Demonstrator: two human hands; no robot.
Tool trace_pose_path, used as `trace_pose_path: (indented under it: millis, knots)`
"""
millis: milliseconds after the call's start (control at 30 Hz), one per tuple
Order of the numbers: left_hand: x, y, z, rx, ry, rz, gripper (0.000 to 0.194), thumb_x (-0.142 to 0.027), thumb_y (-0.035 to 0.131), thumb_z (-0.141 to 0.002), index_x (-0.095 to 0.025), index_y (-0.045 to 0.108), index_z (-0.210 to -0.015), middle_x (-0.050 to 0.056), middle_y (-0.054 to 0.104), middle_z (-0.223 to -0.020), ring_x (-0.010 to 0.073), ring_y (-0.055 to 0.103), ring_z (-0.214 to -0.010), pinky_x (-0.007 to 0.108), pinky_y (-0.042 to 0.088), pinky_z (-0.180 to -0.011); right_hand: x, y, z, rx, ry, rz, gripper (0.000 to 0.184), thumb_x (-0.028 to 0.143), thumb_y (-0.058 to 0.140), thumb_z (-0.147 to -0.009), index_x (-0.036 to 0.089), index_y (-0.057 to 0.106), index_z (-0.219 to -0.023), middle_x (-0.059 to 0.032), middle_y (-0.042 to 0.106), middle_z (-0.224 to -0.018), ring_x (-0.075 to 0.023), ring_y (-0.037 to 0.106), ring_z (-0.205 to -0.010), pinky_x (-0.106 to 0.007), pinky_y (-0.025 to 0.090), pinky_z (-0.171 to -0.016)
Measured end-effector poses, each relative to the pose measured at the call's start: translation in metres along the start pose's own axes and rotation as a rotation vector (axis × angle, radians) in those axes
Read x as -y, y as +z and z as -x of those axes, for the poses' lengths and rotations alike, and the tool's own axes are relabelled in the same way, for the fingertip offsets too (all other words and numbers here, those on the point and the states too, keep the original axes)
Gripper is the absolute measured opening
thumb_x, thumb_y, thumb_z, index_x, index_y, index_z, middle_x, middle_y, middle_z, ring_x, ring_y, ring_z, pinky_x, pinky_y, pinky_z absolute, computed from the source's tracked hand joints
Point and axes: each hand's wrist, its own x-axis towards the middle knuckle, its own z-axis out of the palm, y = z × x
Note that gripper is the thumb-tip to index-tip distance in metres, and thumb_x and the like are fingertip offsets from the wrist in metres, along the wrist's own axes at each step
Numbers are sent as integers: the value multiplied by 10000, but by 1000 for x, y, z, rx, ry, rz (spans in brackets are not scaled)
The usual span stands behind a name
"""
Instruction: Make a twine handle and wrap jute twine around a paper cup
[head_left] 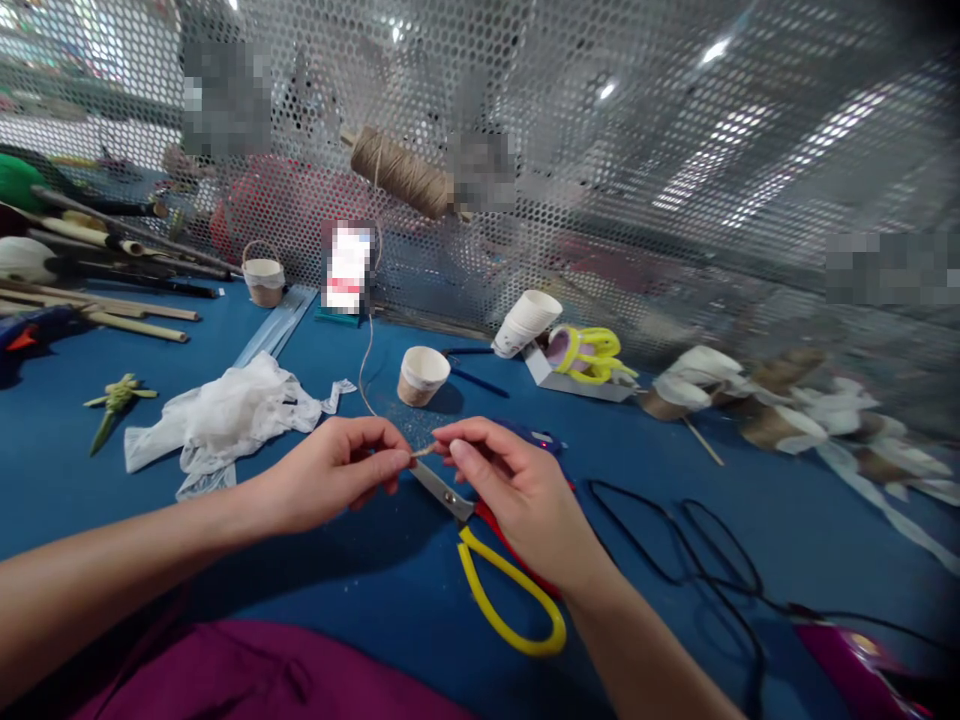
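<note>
Between my two hands a short stretch of twine is pulled taut. My left hand pinches it between thumb and forefinger. On the other side my right hand has its fingertips closed on the same twine. The strand runs back to a twine spool on the mesh panel. Under my hands lie scissors with one yellow and one red handle, partly covered by my right hand. Just beyond stands a small paper cup wrapped in brown twine with a white lace band.
White lace lies at left, near a small green twisted figure. A handled cup and a phone stand at the back. Stacked paper cups and yellow scissors sit right of centre; a black cord loops at right.
</note>
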Motion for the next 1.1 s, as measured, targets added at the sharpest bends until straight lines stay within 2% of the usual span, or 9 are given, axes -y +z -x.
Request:
trace_pose_path:
  millis: [300,500,733,867,1100]
  knots:
    - [1,0,0,9,-10,-39,243,-368,445,-825,-148,511,-747,-40,489,-602,54,355,-446,190,263,-424,-3,2,1,41,-8,-32,149,278,488,-852,218,596,-936,-31,641,-900,-147,598,-805,-295,486,-726]
    - [1,0,-1,13,-19,-46,248,-355,428,-838,-146,504,-728,-43,481,-592,51,337,-437,188,254,-419,-5,3,2,58,-19,-93,148,268,514,-839,218,585,-959,-26,626,-928,-144,596,-856,-293,482,-779]
    - [-1,1,0,16,-5,-53,238,-324,416,-846,-139,504,-724,-41,481,-584,48,333,-439,185,252,-422,-3,4,3,60,-15,-98,138,267,507,-843,214,592,-938,-23,628,-892,-136,596,-821,-287,485,-747]
    - [0,1,-1,3,-4,-36,187,-303,428,-837,-140,511,-800,-47,484,-583,49,327,-443,182,242,-420,-3,3,2,58,-13,-82,136,268,508,-840,211,593,-929,-23,635,-893,-132,596,-806,-283,483,-739]
    - [1,1,-1,6,-3,-2,172,-311,448,-820,-148,501,-811,-50,485,-569,53,337,-442,185,251,-423,-3,4,1,75,43,-125,144,263,495,-837,201,605,-907,-20,644,-843,-127,595,-760,-263,488,-689]
